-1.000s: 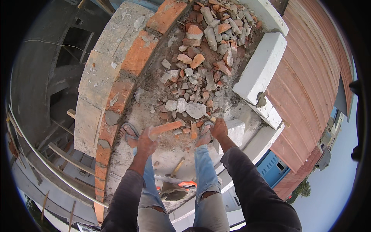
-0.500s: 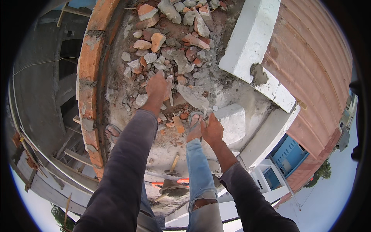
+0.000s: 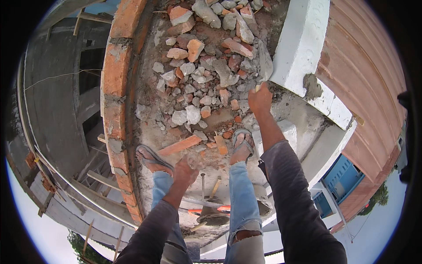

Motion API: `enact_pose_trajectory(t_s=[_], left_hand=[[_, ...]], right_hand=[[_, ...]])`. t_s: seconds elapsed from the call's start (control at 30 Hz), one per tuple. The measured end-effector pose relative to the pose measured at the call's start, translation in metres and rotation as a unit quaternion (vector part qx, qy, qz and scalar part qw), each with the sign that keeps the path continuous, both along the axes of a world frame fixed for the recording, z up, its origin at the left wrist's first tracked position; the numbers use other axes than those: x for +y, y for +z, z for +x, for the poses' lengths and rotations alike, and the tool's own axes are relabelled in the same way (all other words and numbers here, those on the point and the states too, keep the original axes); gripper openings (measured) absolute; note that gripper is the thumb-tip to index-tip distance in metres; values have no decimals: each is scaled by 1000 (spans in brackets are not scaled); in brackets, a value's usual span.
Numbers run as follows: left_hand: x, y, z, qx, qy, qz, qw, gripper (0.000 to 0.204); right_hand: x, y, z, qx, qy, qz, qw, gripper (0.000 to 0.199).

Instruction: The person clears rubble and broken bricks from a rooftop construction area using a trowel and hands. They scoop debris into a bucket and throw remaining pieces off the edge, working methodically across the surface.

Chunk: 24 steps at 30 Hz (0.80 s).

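One trowel, blade just left of the white block, handle clenched in right hand. Rubble left of the blade. Left hand near the orange brick piece; can't tell if spread or pressed together.

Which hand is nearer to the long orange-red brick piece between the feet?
Left. The left hand is just below the brick piece in the picture; the right hand, farther up and right, grips a grey metal trowel.

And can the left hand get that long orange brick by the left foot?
Probably yes: the left hand is close to the long orange brick, and nothing shows in the way.
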<state>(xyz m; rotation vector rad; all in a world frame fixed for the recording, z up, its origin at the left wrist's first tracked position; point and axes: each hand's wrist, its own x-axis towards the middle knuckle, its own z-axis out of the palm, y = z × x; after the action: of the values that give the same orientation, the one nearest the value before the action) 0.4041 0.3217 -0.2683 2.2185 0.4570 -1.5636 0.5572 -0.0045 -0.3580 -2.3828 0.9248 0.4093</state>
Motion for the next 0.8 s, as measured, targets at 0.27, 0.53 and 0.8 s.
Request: enact_pose_trajectory(t_s=[0.27, 0.53, 0.8], left_hand=[[-33, -88, 294, -345, -51, 20, 937, 147], [-68, -92, 285, -243, -14, -23, 970, 161], [-85, -65, 271, -199, -9, -30, 979, 156]], right_hand=[[2, -17, -52, -43, 91, 158, 982, 33], [18, -12, -53, 8, 14, 263, 965, 36], [103, 6, -21, 81, 41, 329, 940, 31]])
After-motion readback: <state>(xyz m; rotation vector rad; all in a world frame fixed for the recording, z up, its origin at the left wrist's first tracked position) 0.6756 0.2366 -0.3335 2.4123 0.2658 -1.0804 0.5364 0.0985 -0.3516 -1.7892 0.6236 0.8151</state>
